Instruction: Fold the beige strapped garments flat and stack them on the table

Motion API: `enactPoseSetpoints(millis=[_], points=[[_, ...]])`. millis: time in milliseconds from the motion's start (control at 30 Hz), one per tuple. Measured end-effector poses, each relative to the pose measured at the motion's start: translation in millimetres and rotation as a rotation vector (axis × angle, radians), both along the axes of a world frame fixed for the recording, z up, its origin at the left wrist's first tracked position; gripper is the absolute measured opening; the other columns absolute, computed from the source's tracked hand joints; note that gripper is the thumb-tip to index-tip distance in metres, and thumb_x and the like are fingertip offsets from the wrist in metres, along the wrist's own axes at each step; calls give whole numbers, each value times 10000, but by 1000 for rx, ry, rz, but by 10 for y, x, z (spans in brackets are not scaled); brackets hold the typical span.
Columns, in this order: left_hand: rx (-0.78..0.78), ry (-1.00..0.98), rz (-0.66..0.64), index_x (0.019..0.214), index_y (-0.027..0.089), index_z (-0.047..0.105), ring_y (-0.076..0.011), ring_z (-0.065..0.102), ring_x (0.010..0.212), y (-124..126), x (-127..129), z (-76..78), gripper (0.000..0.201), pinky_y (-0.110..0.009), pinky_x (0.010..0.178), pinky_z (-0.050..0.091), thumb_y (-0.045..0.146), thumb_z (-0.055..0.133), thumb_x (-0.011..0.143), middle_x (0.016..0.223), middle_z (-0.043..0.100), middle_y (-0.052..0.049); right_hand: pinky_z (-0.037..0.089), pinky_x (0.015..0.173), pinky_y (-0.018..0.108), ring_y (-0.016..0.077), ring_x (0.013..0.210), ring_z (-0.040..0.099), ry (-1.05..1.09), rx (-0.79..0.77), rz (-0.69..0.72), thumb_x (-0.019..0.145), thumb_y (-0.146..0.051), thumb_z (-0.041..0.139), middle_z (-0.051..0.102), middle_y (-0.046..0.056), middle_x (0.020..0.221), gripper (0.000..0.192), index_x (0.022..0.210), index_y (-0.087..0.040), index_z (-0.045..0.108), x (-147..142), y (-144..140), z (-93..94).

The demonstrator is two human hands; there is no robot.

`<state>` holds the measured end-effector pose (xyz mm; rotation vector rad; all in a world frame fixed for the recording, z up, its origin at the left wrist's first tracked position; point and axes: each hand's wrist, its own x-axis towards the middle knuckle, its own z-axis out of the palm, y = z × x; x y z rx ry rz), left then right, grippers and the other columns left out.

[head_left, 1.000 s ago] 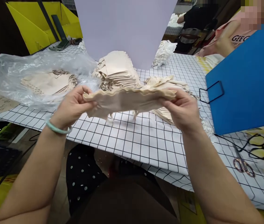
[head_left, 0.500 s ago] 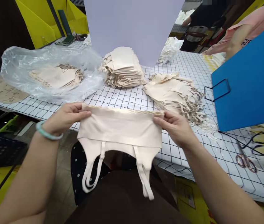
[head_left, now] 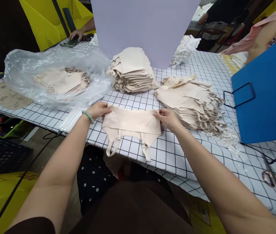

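Note:
A beige bra top (head_left: pixel 133 121) lies against the checked tablecloth, its straps toward me and hanging near the table's front edge. My left hand (head_left: pixel 98 110), below a green bangle (head_left: pixel 88 117), pinches its far left corner. At the far right corner, my right hand (head_left: pixel 168 119) pinches the fabric between thumb and fingers. Beyond it stands a tall stack of folded beige garments (head_left: pixel 134 70). Close to my right hand is a looser pile of the same garments (head_left: pixel 189 100), straps fanned to the right.
An open clear plastic bag (head_left: pixel 18 70) with beige garments lies left, beside marked brown cardboard (head_left: pixel 5 96). Rightward are a blue board (head_left: pixel 265 94), scissors (head_left: pixel 274 180) and small white scraps (head_left: pixel 228 138). A lilac panel (head_left: pixel 143 29) stands behind. Another person's hand (head_left: pixel 78 34) reaches in far left.
Both my hands have moved forward and down, bringing the bra top from above my lap onto the table. Another person's hand has appeared at the back left.

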<state>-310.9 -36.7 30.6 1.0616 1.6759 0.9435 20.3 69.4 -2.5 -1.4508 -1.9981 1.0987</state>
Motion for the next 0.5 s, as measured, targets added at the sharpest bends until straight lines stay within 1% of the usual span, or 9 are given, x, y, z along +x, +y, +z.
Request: enactPoseSetpoints(millis=[100, 167, 233, 267, 300, 333, 400, 433, 500], points=[[20, 297, 19, 709, 146, 651, -247, 684, 765, 160, 31, -10, 84, -413, 751, 563, 169, 727, 682, 748, 687, -68, 514, 777, 404, 248, 817, 634, -205, 193, -22, 846, -348, 568, 699, 105, 861, 271, 998, -151, 673, -96, 120, -21], [79, 423, 74, 810, 141, 677, -311, 668, 992, 203, 92, -25, 123, -475, 927, 518, 108, 673, 691, 926, 711, -124, 456, 945, 488, 320, 1060, 605, -238, 317, -26, 855, -300, 552, 685, 179, 1096, 371, 1172, -129, 643, -168, 95, -27], [192, 573, 57, 1044, 131, 683, -331, 523, 1284, 171, 187, -56, 310, -494, 1114, 373, 103, 612, 744, 1252, 644, -173, 332, 1094, 536, 348, 1327, 451, -313, 496, 45, 899, -293, 495, 549, 205, 1393, 486, 1355, -131, 547, -234, -8, -32], [242, 678, 13, 1177, 132, 650, -319, 416, 1393, 130, 240, -83, 395, -491, 1176, 285, 125, 574, 790, 1405, 554, -171, 266, 1144, 544, 341, 1421, 348, -374, 580, 110, 931, -311, 453, 455, 190, 1501, 517, 1416, -138, 498, -262, -76, -39], [271, 804, -71, 1294, 132, 595, -307, 311, 1464, 80, 288, -121, 458, -496, 1210, 210, 163, 534, 841, 1518, 448, -160, 203, 1175, 553, 333, 1475, 262, -441, 606, 186, 950, -348, 430, 393, 167, 1555, 544, 1453, -144, 465, -287, -145, -51], [239, 896, -153, 1380, 138, 536, -311, 244, 1496, 30, 328, -169, 503, -528, 1223, 143, 228, 506, 885, 1573, 376, -145, 153, 1193, 557, 327, 1500, 208, -502, 562, 253, 963, -394, 409, 343, 149, 1588, 582, 1489, -145, 423, -309, -210, -68], [70, 963, -256, 1470, 133, 444, -342, 199, 1509, -35, 377, -278, 624, -582, 1210, 133, 403, 504, 911, 1602, 319, -146, 134, 1208, 532, 311, 1519, 158, -569, 401, 333, 989, -499, 324, 246, 121, 1629, 661, 1545, -142, 333, -339, -300, -110], [11, 977, -255, 1495, 136, 410, -355, 162, 1517, -34, 394, -325, 671, -608, 1201, 132, 465, 485, 914, 1617, 283, -140, 117, 1215, 527, 308, 1527, 119, -574, 346, 354, 990, -538, 295, 196, 111, 1642, 695, 1559, -140, 299, -343, -319, -127], [33, 986, -194, 1507, 128, 388, -367, 136, 1520, 54, 460, -364, 718, -635, 1191, 120, 508, 473, 904, 1627, 246, -151, 115, 1215, 537, 303, 1530, 100, -528, 297, 381, 981, -581, 295, 179, 88, 1648, 718, 1567, -168, 281, -318, -291, -119]])
